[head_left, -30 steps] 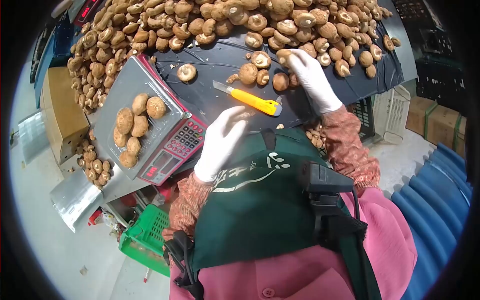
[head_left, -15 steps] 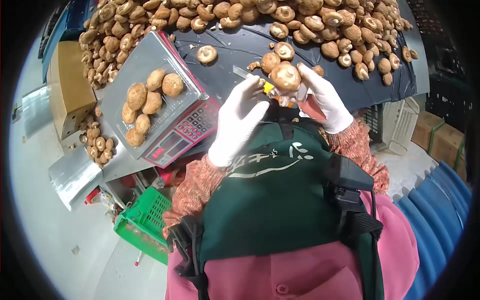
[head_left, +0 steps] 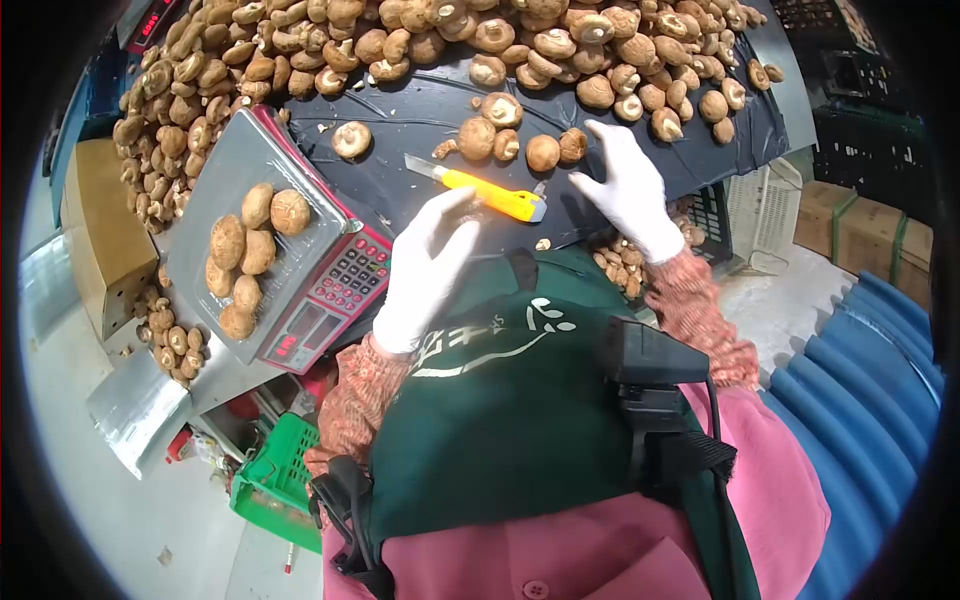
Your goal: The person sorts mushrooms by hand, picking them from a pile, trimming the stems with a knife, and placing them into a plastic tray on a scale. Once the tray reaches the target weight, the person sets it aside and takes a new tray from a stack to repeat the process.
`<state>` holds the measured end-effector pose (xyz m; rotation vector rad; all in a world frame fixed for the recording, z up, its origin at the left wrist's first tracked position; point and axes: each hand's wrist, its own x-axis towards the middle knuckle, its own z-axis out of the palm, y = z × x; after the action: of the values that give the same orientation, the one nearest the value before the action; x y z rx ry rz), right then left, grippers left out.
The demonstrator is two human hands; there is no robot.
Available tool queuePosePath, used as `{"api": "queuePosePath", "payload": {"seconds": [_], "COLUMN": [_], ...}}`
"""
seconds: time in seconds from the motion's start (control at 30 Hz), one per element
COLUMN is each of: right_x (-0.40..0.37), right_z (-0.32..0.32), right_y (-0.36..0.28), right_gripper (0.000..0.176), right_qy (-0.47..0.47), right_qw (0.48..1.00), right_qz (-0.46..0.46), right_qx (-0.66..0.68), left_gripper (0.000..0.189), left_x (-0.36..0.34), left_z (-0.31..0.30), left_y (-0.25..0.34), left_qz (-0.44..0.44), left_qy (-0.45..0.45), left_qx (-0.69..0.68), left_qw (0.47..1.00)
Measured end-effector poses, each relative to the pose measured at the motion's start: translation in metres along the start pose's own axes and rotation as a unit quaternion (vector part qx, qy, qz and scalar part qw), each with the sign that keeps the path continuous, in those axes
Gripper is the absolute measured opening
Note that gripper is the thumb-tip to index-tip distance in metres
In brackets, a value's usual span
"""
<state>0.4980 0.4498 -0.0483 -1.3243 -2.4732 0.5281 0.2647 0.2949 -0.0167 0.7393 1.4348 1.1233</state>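
My left hand (head_left: pixel 425 260), in a white glove, has its thumb and fingers apart. Its fingertips are at the handle of a yellow utility knife (head_left: pixel 492 196), which lies on the dark table covering with its blade out to the left. To the right, my gloved right hand (head_left: pixel 632 190) is open and holds nothing. Near its fingers are a brown mushroom (head_left: pixel 543 153) and a smaller wrinkled one (head_left: pixel 573 145). Just beyond the knife lie a round mushroom (head_left: pixel 477 138) and one showing its pale underside (head_left: pixel 502 110).
A large mushroom heap (head_left: pixel 400 30) spans the table's far side. At left, a digital scale (head_left: pixel 330 285) carries several mushrooms (head_left: pixel 250 255). A cardboard box (head_left: pixel 100 230) stands beyond it. Below the right edge is a dark crate (head_left: pixel 708 215) with mushroom pieces; a green basket (head_left: pixel 285 465) sits lower left.
The large mushroom that was in my right hand is no longer there, and that hand is now open. My left hand has drawn back from it, leaving the knife in plain sight. The view has shifted.
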Motion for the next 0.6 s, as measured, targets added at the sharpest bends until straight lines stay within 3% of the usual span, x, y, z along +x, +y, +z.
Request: {"api": "queuePosePath", "payload": {"seconds": [0.1,0.13,0.17,0.2,0.23,0.3,0.4,0.5,0.57,0.6], "right_x": [0.008,0.006,0.006,0.009,0.008,0.003,-0.003,-0.012,-0.023,-0.022], "right_z": [0.04,0.036,0.029,0.023,0.02,-0.003,-0.027,-0.058,-0.075,-0.086], "right_y": [0.022,0.025,0.029,0.037,0.04,0.041,0.039,0.04,0.065,0.066], "right_gripper": [0.057,0.056,0.055,0.057,0.061,0.065,0.067,0.07,0.07,0.066], "right_qy": [0.021,-0.023,-0.067,-0.119,-0.099,-0.135,-0.182,-0.203,-0.303,-0.38], "right_qw": [0.999,0.988,0.955,0.863,0.783,0.698,0.669,0.757,0.831,0.884], "right_qz": [-0.012,0.072,0.154,0.206,0.192,0.187,0.206,0.187,0.152,0.132], "right_qx": [0.02,0.134,0.243,0.446,0.583,0.678,0.691,0.592,0.442,0.239], "left_gripper": [0.036,0.035,0.035,0.035,0.034,0.035,0.034,0.034,0.034,0.034], "left_x": [-0.004,-0.006,-0.006,-0.007,-0.008,-0.005,-0.001,-0.002,-0.004,-0.005], "left_z": [-0.006,-0.008,-0.011,-0.012,-0.012,-0.011,-0.006,-0.001,-0.003,-0.003], "left_y": [0.001,0.001,0.001,0.001,0.0,-0.003,-0.007,0.002,0.002,0.001], "left_qz": [-0.004,-0.006,-0.009,-0.014,-0.018,-0.008,0.013,0.008,0.002,-0.001], "left_qy": [0.009,0.015,0.025,0.032,0.035,0.032,0.041,0.03,0.041,0.045], "left_qx": [0.036,0.049,0.045,0.041,0.034,0.042,0.042,0.036,0.043,0.045], "left_qw": [0.999,0.999,0.999,0.999,0.999,0.999,0.998,0.999,0.998,0.998]}}
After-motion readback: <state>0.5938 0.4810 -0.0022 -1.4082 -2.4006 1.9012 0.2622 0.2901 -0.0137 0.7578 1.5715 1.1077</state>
